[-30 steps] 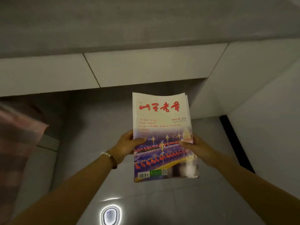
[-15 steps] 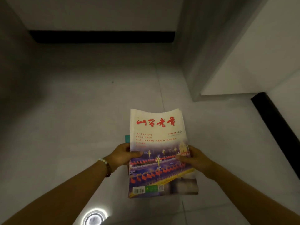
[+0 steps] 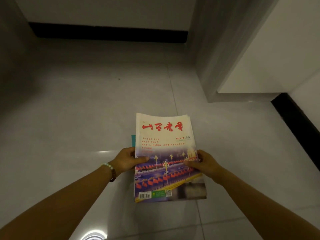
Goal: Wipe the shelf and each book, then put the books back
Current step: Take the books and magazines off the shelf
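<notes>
A stack of thin books (image 3: 166, 135) is held flat over the grey tiled floor. The top one is a magazine with red title characters and a picture of a street lined with red flags. A teal cover (image 3: 133, 140) pokes out on the stack's left side, underneath. My left hand (image 3: 128, 160) grips the stack's left edge, thumb on the cover. At the right edge my right hand (image 3: 202, 161) grips it the same way. No shelf or cloth is in view.
Glossy grey floor tiles (image 3: 86, 110) fill the view. A black skirting strip (image 3: 107, 34) runs along the far wall and another (image 3: 297, 122) along the right wall. A grey wall corner (image 3: 213, 70) juts out at the upper right.
The view has swung down from the white cabinet fronts to the floor. Both hands have carried the stack lower and keep the same grip.
</notes>
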Motion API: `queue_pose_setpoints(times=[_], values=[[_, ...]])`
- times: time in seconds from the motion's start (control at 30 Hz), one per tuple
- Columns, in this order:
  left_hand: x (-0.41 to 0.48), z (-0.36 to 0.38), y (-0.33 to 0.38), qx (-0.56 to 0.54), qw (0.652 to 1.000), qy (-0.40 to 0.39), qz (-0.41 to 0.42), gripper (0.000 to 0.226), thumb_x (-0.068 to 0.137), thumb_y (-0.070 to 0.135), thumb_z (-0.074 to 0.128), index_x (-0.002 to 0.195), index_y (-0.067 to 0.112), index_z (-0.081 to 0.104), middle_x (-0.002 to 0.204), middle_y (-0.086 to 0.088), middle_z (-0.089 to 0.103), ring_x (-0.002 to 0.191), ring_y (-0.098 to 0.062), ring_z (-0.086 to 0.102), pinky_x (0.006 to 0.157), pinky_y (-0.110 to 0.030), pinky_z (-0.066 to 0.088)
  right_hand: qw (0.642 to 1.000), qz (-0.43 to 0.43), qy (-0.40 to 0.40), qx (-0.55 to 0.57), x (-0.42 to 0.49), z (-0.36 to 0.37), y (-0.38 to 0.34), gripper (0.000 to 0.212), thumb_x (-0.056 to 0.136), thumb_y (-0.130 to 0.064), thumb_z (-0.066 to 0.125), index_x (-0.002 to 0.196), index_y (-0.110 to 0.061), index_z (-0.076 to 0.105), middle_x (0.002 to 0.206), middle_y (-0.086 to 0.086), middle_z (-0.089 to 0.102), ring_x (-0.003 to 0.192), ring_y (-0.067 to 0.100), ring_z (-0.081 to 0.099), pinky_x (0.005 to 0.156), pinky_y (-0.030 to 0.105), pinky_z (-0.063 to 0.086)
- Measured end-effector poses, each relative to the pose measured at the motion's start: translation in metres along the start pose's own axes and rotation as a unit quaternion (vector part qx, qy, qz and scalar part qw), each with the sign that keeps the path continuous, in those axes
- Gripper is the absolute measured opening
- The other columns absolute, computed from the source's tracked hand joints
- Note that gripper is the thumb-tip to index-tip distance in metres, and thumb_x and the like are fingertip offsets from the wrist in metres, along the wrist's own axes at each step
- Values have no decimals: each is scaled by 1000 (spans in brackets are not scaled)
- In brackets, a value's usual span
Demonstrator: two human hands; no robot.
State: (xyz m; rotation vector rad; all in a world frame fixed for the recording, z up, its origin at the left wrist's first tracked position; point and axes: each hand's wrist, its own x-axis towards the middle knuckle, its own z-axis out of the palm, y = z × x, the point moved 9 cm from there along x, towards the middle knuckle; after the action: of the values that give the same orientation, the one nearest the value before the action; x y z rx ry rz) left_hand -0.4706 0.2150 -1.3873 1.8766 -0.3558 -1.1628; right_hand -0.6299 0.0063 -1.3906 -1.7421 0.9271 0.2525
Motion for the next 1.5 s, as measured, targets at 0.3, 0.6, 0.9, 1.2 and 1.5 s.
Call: queue_pose_setpoints(times=[0.3, 0.6, 0.9, 1.2, 1.5], values=[[-7, -16, 8, 202, 977, 69, 0, 52, 81, 31, 71, 120, 5, 49, 110, -10, 63, 89, -15, 56, 76, -27, 48, 1000, 20, 9, -16, -12, 6, 4, 20, 83, -34, 71, 88, -16, 63, 88, 6, 70, 79, 17, 67, 73, 23, 54], [-76, -67, 142, 219, 962, 157, 52, 60, 93, 44, 48, 142, 11, 37, 144, -10, 44, 128, -27, 45, 103, -31, 36, 989, -51, 51, -125, -76, -63, -124, 78, 91, -39, 59, 151, -16, 16, 159, 5, 15, 144, 21, 19, 114, 34, 21], [-292, -74, 505, 353, 875, 132, 304, 43, 95, 48, 45, 134, 30, 49, 131, 11, 55, 122, -7, 48, 96, -13, 31, 965, -219, 116, -87, -296, -229, -435, 58, 92, -39, 53, 144, -28, 32, 141, -17, 32, 127, 1, 29, 106, 21, 26], [-457, -194, 833, 380, 829, 266, 313, 62, 93, 56, 41, 145, 25, 32, 148, 2, 38, 133, -19, 37, 105, -29, 34, 900, -357, 175, -178, -471, -411, -748, 66, 91, -42, 54, 148, -27, 25, 149, -16, 23, 140, 3, 20, 111, 17, 16], [-542, -330, 999, 437, 747, 397, 307, 64, 94, 53, 40, 148, 22, 27, 151, 0, 33, 136, -20, 33, 107, -32, 33, 859, -438, 175, -199, -499, -470, -965, 81, 78, -63, 47, 148, -35, 17, 157, -12, 14, 144, 6, 13, 114, 23, 13]])
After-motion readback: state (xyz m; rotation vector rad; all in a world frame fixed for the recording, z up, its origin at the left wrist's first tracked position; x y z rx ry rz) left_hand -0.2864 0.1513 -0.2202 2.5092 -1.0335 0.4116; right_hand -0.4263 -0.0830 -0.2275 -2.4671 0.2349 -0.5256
